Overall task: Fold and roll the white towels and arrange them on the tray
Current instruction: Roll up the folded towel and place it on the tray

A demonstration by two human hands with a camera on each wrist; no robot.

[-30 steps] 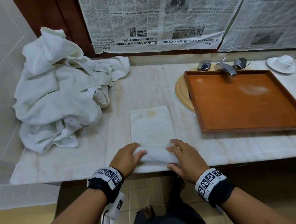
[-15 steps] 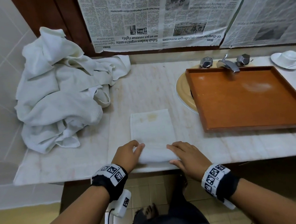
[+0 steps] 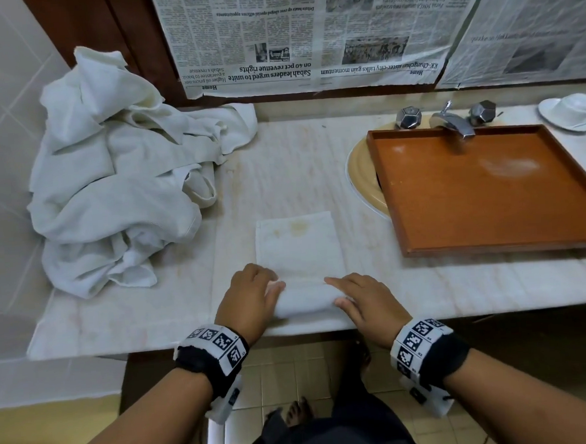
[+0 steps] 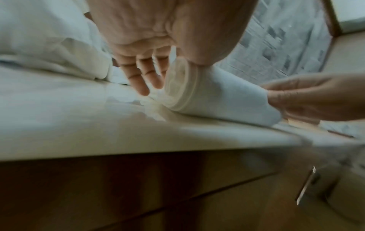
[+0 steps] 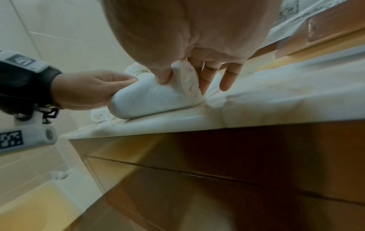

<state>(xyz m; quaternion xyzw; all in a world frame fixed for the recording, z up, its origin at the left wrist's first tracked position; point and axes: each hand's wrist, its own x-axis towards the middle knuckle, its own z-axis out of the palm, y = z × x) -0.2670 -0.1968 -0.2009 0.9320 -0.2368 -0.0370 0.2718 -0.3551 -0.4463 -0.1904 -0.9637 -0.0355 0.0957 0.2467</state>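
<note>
At the worktop's (image 3: 146,316) front edge, the left hand (image 3: 246,296) and right hand (image 3: 365,298) each hold one end of a half-rolled white towel (image 3: 300,255), thumbs under and fingers laid over the roll. Its flat remainder stretches toward the back. The wooden tray (image 3: 401,215) sits over the sink at right; unfolded towels (image 3: 111,198) heap the left corner.

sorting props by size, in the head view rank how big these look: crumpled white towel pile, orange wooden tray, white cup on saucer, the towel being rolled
1. Crumpled white towel pile and orange wooden tray: look alike, too close to rank.
2. Half-rolled white towel.
3. White cup on saucer, smallest, though farthest away.
</note>
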